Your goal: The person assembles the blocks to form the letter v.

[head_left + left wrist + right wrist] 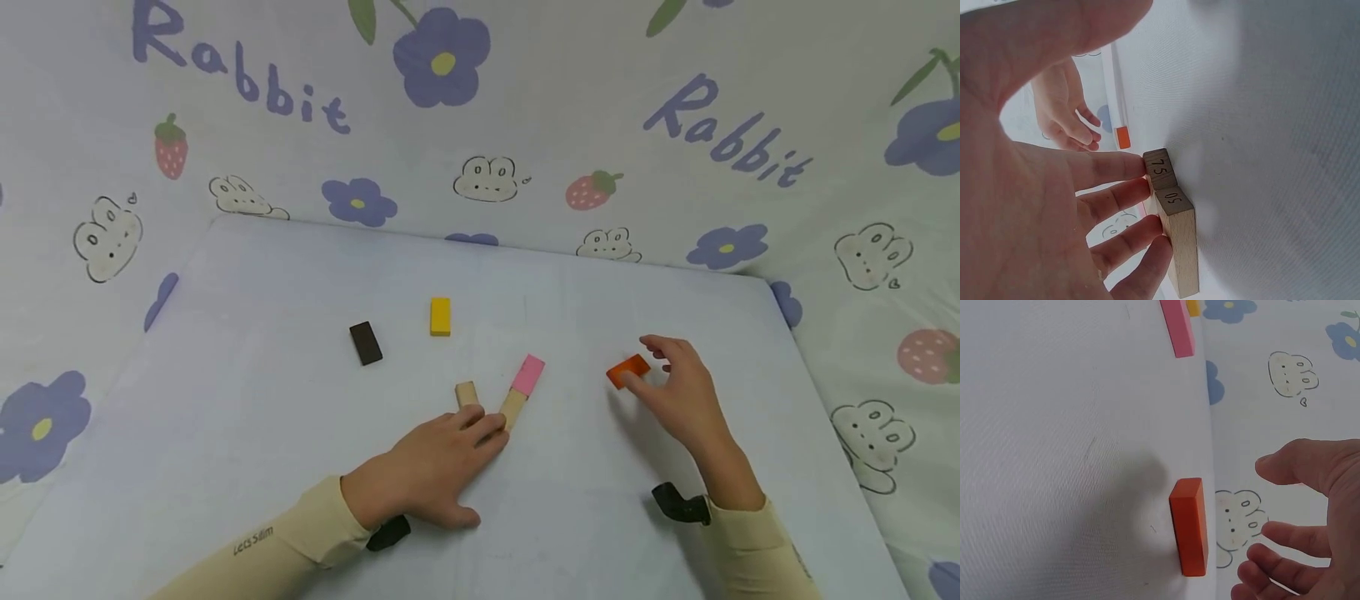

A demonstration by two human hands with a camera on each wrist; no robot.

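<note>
My left hand (431, 462) lies over two plain wooden blocks, its fingers stretched out and the fingertips touching them. In the left wrist view, one wooden block (1160, 170) has 75 on its end and the other wooden block (1182, 244) has 50; their near ends meet. A pink block (528, 376) lies end to end with one of them in the head view. Over at the right, my right hand (684, 396) hovers by an orange block (621, 369). Its thumb and fingers are spread apart, and in the right wrist view a gap separates them from the orange block (1190, 531).
A black block (366, 343) and a yellow block (440, 317) lie farther back on the white tabletop (300, 283). Behind the table hangs a cloth (300, 167) printed with rabbits, flowers and strawberries. Dark wrist devices show at both sleeves.
</note>
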